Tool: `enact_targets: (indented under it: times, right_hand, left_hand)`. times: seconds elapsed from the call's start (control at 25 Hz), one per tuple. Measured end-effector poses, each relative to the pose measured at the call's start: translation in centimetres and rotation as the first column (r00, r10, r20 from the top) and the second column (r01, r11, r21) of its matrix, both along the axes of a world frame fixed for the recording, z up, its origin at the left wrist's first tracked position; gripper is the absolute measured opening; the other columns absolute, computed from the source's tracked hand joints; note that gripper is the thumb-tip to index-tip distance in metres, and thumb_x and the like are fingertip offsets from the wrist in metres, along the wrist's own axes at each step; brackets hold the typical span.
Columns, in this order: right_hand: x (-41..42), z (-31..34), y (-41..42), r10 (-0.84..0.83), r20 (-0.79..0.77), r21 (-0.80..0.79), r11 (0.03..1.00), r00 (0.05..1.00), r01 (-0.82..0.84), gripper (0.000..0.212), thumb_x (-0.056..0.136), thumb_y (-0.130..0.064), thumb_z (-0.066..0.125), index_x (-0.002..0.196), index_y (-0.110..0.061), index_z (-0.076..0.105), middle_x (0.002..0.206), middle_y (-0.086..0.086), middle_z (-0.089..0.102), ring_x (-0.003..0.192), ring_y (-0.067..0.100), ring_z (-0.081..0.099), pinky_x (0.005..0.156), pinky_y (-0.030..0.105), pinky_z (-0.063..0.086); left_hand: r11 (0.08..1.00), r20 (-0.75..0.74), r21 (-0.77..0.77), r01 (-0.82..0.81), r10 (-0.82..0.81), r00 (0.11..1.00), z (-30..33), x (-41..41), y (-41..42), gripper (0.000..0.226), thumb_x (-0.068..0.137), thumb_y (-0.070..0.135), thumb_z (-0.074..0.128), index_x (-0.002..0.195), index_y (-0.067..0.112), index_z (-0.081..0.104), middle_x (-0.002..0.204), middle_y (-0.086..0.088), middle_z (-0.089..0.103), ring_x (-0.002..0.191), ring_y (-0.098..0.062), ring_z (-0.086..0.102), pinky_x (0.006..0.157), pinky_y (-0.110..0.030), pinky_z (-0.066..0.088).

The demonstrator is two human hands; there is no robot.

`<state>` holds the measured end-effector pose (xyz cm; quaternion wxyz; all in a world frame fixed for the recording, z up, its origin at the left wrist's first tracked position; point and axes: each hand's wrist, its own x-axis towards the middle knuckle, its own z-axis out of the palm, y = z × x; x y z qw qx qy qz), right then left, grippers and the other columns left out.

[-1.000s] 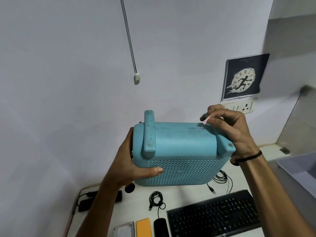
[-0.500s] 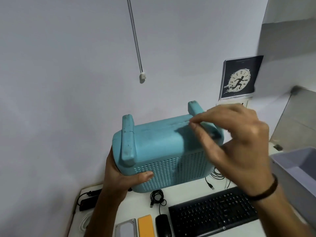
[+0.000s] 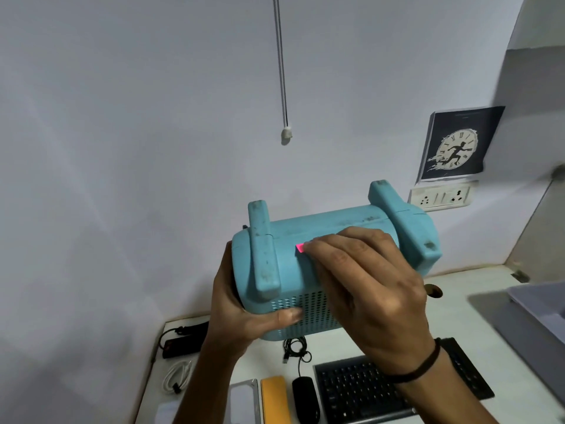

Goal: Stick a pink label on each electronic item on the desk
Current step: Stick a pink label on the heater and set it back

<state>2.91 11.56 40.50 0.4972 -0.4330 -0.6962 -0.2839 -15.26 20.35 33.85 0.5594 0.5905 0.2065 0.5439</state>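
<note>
The left hand (image 3: 244, 313) grips the blue speaker (image 3: 330, 240) above the desk (image 3: 458, 316). The right hand (image 3: 373, 289) presses a pink label (image 3: 300, 248) onto it with straight fingers.

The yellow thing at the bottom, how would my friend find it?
Start at the white desk and find the black keyboard near its front edge. Left of it lies a black mouse, and just left of that the flat yellow rectangular case. It is the only bright yellow item among black and grey neighbours.
</note>
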Motion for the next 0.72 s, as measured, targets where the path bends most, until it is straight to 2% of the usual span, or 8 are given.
enact_targets:
  times: [0.12, 0.32, 0.52, 0.64, 0.72]
  right_hand:
    - [0.1, 0.7, -0.5, 0.038, 0.062, -0.122, 0.992, 0.997, -0.03, 0.014, 0.093, -0.005, 0.064, 0.104, -0.006, 0.074, 0.098, 0.005, 0.071, 0.091, 0.03, 0.062, 0.084, 0.04, 0.051]
    - [1.4, 1.5, -1.1, 0.071, 0.114, -0.3, 0.953, 0.991, -0.033, 0.017, 0.095, -0.011, 0.061, 0.11, -0.012, 0.071, 0.105, 0.0, 0.066, 0.096, 0.025, 0.057, 0.082, 0.039, 0.05]
    - [1.4, 1.0, -2.1, 0.015, 0.228, -0.333, 0.941, 0.973, 0.064, 0.038, 0.092, -0.02, 0.053, 0.127, -0.012, 0.065, 0.126, 0.002, 0.064, 0.114, 0.025, 0.055, 0.09, 0.041, 0.051]
    - [2.1, 0.5, -1.8, 0.037, 0.141, -0.338, 0.941, 0.989, 0.013, 0.036, 0.086, -0.021, 0.06, 0.119, -0.013, 0.071, 0.127, 0.001, 0.067, 0.118, 0.024, 0.058, 0.093, 0.04, 0.053]
    - [2.5, -0.2, -1.6, 0.118, -0.02, -0.297, 0.948, 0.993, -0.118, 0.024, 0.077, -0.013, 0.07, 0.1, -0.013, 0.079, 0.12, 0.0, 0.071, 0.117, 0.021, 0.062, 0.092, 0.035, 0.053]
  left_hand:
    - [0.999, -0.026, 0.02, -0.027, 0.027, 0.999, 0.1, -0.1, -0.5, 0.093, 0.053, -0.011, 0.091, 0.132, -0.014, 0.042, 0.114, -0.038, 0.06, 0.105, -0.056, 0.063, 0.079, -0.052, 0.059]
    - [0.99, -0.073, 0.084, -0.114, 0.12, 0.99, 0.4, 0.1, -1.3, 0.095, 0.05, -0.005, 0.094, 0.133, 0.003, 0.048, 0.117, -0.027, 0.063, 0.107, -0.047, 0.065, 0.08, -0.055, 0.061]
    - [0.997, -0.013, 0.01, -0.079, 0.079, 0.997, 0.0, 0.6, -1.3, 0.097, 0.052, -0.008, 0.093, 0.135, -0.006, 0.043, 0.12, -0.034, 0.06, 0.11, -0.053, 0.063, 0.081, -0.057, 0.06]
    - [0.996, -0.032, 0.027, -0.08, 0.08, 0.996, -0.1, 1.2, -1.4, 0.098, 0.052, -0.002, 0.092, 0.137, -0.002, 0.043, 0.122, -0.033, 0.059, 0.111, -0.051, 0.064, 0.083, -0.055, 0.059]
    - [0.997, -0.048, 0.034, -0.07, 0.072, 0.996, -0.3, 1.5, -1.5, 0.098, 0.053, -0.002, 0.092, 0.138, 0.0, 0.043, 0.123, -0.032, 0.06, 0.112, -0.051, 0.063, 0.084, -0.055, 0.059]
